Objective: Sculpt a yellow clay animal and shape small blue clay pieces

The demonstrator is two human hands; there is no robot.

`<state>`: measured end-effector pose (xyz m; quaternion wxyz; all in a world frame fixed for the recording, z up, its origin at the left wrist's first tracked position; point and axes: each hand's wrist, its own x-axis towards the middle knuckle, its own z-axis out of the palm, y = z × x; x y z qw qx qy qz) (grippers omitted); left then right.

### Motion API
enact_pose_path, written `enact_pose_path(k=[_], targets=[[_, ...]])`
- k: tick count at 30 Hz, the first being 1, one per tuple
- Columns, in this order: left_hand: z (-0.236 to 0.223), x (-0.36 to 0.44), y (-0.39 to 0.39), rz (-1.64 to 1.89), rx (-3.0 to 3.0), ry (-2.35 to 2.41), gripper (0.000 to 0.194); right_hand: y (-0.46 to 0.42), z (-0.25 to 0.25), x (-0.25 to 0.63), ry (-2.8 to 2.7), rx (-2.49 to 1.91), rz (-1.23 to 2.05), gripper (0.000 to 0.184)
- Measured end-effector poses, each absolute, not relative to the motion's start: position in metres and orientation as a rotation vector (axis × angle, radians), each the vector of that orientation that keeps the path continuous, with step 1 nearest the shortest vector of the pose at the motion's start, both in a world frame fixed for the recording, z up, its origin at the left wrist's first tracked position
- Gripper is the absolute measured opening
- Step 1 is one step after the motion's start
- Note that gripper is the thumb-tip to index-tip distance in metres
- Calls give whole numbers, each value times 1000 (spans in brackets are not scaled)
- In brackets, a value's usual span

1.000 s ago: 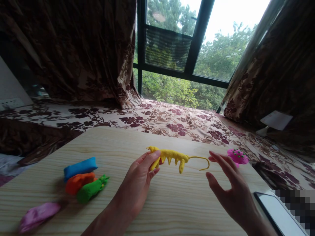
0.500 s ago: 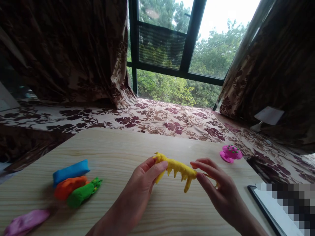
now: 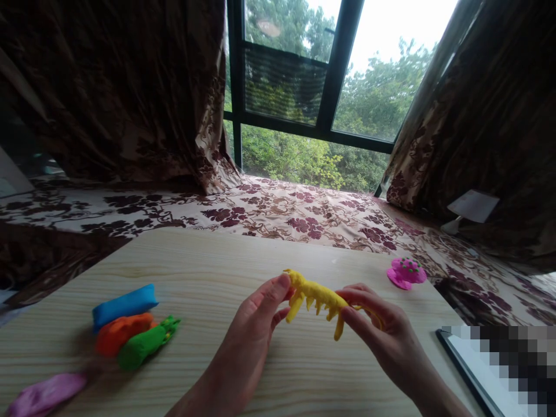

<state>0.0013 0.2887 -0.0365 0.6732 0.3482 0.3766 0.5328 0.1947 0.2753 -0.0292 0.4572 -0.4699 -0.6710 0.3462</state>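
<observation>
A yellow clay animal figure (image 3: pixel 318 296) with several short legs is held just above the wooden table (image 3: pixel 195 272). My left hand (image 3: pixel 256 330) pinches its head end between thumb and fingers. My right hand (image 3: pixel 377 330) pinches its rear end, and the thin tail is hidden behind those fingers.
Blue (image 3: pixel 124 305), orange (image 3: pixel 119 334) and green (image 3: pixel 145 343) clay lumps lie together at the left, with a pink lump (image 3: pixel 41 394) near the front left corner. A small pink clay piece with green dots (image 3: pixel 406 272) sits at the right edge. A tablet (image 3: pixel 478 370) lies at the front right.
My right hand came in from the right and closed on the figure's rear end. Both hands then shifted the figure slightly to the right.
</observation>
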Motion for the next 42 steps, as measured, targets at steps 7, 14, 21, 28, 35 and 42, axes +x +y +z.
enact_pose_path(k=[7, 14, 21, 28, 35, 42], targets=[[-46, 8, 285, 1209, 739, 956, 21, 275, -37, 190, -1318, -1215, 1144, 28], [-46, 9, 283, 1153, 617, 938, 18, 278, -43, 190, -1290, -1251, 1061, 29], [-32, 21, 276, 1168, 622, 828, 22, 275, -38, 179, -1312, -1214, 1150, 25], [-35, 19, 277, 1213, 593, 843, 18, 274, -36, 175, -1339, -1208, 1159, 25], [-36, 18, 278, 1219, 585, 906, 22, 273, -36, 176, -1407, -1232, 1122, 29], [-35, 18, 276, 1220, 617, 851, 20, 274, -39, 177, -1432, -1213, 1091, 22]])
